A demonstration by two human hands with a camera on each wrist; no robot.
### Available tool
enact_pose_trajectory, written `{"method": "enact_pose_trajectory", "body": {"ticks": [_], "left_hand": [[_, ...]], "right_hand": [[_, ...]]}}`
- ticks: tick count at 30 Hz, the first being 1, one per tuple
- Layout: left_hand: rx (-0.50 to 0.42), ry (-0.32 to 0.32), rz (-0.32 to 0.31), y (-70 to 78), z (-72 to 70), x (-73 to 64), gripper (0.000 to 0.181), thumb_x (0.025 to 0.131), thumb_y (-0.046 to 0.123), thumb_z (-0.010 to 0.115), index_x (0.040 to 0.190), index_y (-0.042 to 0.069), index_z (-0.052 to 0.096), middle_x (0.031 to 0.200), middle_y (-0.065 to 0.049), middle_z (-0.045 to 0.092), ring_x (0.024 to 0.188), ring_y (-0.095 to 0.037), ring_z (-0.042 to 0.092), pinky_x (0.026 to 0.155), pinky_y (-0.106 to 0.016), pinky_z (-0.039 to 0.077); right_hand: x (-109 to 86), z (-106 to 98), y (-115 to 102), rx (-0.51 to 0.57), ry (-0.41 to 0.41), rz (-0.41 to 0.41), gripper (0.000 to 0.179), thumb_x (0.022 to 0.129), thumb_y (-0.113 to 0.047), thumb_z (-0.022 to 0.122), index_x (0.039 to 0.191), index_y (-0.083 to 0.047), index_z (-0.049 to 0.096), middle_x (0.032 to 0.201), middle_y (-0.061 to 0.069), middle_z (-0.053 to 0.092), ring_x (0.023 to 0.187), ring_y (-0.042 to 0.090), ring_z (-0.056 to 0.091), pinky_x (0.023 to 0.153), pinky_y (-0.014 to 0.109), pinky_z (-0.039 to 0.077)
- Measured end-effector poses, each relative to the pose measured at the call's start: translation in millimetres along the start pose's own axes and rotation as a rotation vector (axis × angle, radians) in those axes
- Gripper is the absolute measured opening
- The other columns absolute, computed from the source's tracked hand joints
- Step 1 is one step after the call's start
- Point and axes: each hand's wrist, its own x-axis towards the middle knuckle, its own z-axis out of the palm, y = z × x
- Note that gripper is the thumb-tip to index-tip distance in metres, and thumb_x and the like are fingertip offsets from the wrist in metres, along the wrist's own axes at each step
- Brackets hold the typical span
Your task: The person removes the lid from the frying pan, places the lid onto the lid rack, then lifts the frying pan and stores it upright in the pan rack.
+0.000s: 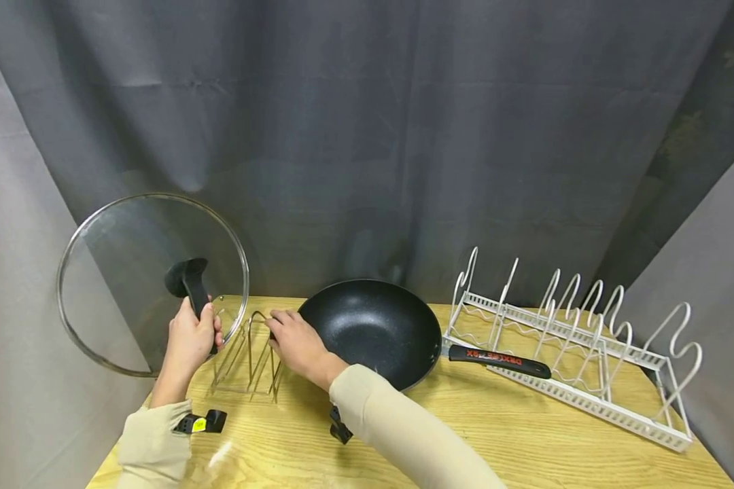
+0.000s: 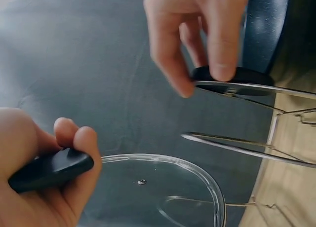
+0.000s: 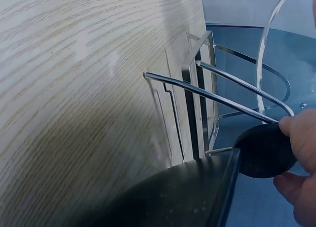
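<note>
My left hand [image 1: 191, 334] grips the black handle [image 1: 194, 285] of a large glass lid [image 1: 119, 272]. The lid is held up on edge at the left, its metal rim near the wire rack. My right hand [image 1: 300, 343] is at the top of a loop of the small metal wire rack [image 1: 251, 370]. Its thumb and fingers pinch a black rounded piece [image 3: 264, 150] against that loop; what the piece is fixed to cannot be told. A black frying pan [image 1: 367, 333] lies just right of the rack, partly behind the right forearm.
The pan's long black handle [image 1: 498, 360] points right, over the edge of a white wire rack [image 1: 563, 339] with several upright dividers. Wooden table [image 1: 281, 451] runs beneath everything. A grey curtain [image 1: 367, 136] hangs behind, with pale cloth at both sides.
</note>
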Motion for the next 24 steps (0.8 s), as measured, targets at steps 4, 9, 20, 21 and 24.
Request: {"method": "enact_pose_trajectory", "body": {"ticks": [4, 9, 20, 21, 24], "left_hand": [[0.010, -0.015, -0.011, -6.6, 5.8, -5.1, 0.026, 0.102, 0.024, 0.038, 0.113, 0.000, 0.041, 0.067, -0.013, 0.054, 0.042, -0.019, 0.056, 0.042, -0.034, 0.051], [0.015, -0.040, -0.037, -13.2, 9.6, -14.0, 0.028, 0.102, 0.026, 0.038, 0.110, -0.001, 0.041, 0.070, -0.017, 0.055, 0.045, -0.023, 0.057, 0.044, -0.034, 0.051], [-0.073, -0.137, -0.117, -26.8, 17.7, -27.1, 0.024, 0.103, 0.019, 0.036, 0.114, -0.002, 0.036, 0.069, -0.013, 0.050, 0.044, -0.020, 0.054, 0.045, -0.037, 0.052], [-0.074, -0.142, -0.124, -27.9, 18.1, -27.9, 0.023, 0.103, 0.019, 0.036, 0.115, -0.002, 0.036, 0.069, -0.013, 0.050, 0.044, -0.019, 0.054, 0.045, -0.037, 0.052], [-0.061, -0.159, -0.135, -31.2, 19.0, -30.4, 0.025, 0.103, 0.021, 0.036, 0.115, -0.001, 0.037, 0.068, -0.012, 0.050, 0.044, -0.020, 0.054, 0.046, -0.037, 0.052]], "right_hand": [[-3.6, -1, 2, 0.001, -0.015, -0.015, 0.044, 0.095, -0.031, 0.057, 0.134, -0.012, 0.051, 0.138, 0.003, 0.047, 0.124, 0.019, 0.046, 0.105, 0.026, 0.034], [-7.4, -4, 5, 0.038, -0.022, -0.051, 0.046, 0.094, -0.029, 0.059, 0.135, -0.011, 0.050, 0.139, 0.003, 0.047, 0.124, 0.019, 0.045, 0.104, 0.026, 0.034], [-9.5, -4, 8, 0.061, -0.005, -0.086, 0.046, 0.095, -0.030, 0.058, 0.136, -0.012, 0.050, 0.137, 0.004, 0.049, 0.123, 0.018, 0.046, 0.104, 0.026, 0.035], [-9.6, -3, 8, 0.063, -0.001, -0.088, 0.046, 0.095, -0.029, 0.059, 0.136, -0.012, 0.050, 0.137, 0.004, 0.049, 0.123, 0.018, 0.046, 0.104, 0.026, 0.035], [-10.2, -2, 8, 0.067, 0.012, -0.092, 0.045, 0.094, -0.028, 0.060, 0.135, -0.011, 0.050, 0.137, 0.003, 0.049, 0.124, 0.018, 0.046, 0.104, 0.025, 0.034]]}}
